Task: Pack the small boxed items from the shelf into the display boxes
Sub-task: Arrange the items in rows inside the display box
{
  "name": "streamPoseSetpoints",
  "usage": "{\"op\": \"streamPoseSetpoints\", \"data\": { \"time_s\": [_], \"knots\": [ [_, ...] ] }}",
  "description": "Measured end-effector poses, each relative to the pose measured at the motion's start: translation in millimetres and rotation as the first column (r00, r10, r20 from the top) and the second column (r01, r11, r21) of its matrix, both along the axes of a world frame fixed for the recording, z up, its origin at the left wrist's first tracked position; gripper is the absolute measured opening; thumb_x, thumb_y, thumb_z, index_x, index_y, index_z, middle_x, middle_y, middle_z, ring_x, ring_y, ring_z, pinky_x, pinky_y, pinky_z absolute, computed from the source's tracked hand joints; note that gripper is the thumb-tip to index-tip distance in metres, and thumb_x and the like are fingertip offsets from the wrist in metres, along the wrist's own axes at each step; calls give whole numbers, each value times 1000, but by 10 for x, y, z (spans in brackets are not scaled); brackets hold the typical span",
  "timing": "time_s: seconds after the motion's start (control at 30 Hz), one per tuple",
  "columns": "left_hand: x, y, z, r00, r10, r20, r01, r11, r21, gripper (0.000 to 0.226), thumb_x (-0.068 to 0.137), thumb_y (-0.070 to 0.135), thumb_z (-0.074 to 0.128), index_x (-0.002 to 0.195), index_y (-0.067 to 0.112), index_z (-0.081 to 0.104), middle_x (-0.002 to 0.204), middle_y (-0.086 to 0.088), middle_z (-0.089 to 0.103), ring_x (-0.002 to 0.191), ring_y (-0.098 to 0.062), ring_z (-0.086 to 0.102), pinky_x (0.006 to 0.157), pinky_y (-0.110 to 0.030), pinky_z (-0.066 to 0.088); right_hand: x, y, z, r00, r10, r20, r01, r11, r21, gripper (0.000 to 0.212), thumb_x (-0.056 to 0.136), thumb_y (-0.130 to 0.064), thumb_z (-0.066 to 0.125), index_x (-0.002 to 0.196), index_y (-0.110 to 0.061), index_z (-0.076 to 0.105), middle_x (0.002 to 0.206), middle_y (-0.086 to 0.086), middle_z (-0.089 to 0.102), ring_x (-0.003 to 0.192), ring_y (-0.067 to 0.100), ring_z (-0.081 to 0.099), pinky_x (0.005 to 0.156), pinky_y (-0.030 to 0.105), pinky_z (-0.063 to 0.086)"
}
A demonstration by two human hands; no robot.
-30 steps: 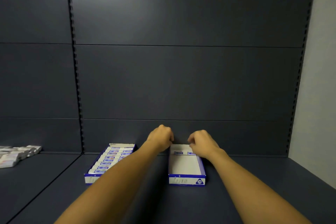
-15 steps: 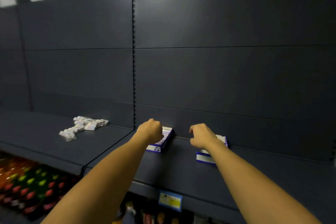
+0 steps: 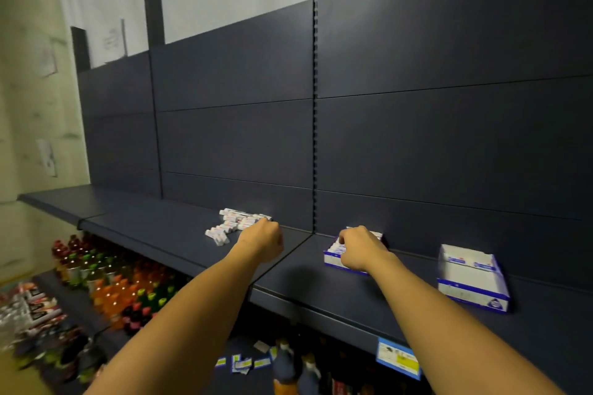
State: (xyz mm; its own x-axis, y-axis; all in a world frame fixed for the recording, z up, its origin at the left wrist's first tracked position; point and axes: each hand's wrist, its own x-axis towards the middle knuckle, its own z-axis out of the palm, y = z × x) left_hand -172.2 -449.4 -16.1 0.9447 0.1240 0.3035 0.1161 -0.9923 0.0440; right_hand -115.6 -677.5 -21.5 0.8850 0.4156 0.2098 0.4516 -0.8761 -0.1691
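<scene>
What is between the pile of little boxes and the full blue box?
In the head view, the left hand reaches beside the pile of little boxes. Then comes bare dark shelf with a seam, up to the full display box under the right hand.

We are in a shop aisle, facing dark retail shelving (image 3: 353, 295) with slotted uprights (image 3: 315, 112) and flat back panels. A price label (image 3: 398, 357) clips to the shelf edge just below our right arm, and loose tags (image 3: 244, 364) lie scattered lower down. Rows of coloured drink bottles (image 3: 122, 285) fill the lower tier, down and left of our left hand (image 3: 263, 239). Blue-and-white display boxes (image 3: 471, 279) sit on the shelf to the right of our right hand (image 3: 359, 248).
</scene>
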Motion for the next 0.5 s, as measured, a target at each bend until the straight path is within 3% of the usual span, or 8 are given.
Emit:
{"op": "streamPoseSetpoints", "data": {
  "time_s": [0.2,0.37,0.5],
  "knots": [
    [-123,659,-49,999,24,-39,-23,1000,18,27,96,29,57,114,16,73,122,-13,62,108,-34,61,82,-37,49,-88,646,22,1000,-9,-12,9,1000,-17,37,85,-7,53,121,-11,61,120,12,58,99,31,63,80,37,56],
    [-180,1249,-81,996,38,-75,-36,999,23,26,96,29,60,114,15,72,121,-10,63,105,-34,63,90,-42,55,-132,1240,-34,999,20,-29,-21,999,-36,36,87,-10,55,123,-11,59,119,13,59,101,31,63,87,41,57],
    [-199,1657,-134,996,32,-88,-27,998,49,28,97,28,58,116,13,72,117,-10,64,101,-32,64,86,-43,57,-148,1629,-108,999,27,-26,-27,999,-29,34,89,-8,56,122,-9,56,117,13,59,99,31,63,83,42,57]
  ]
}}
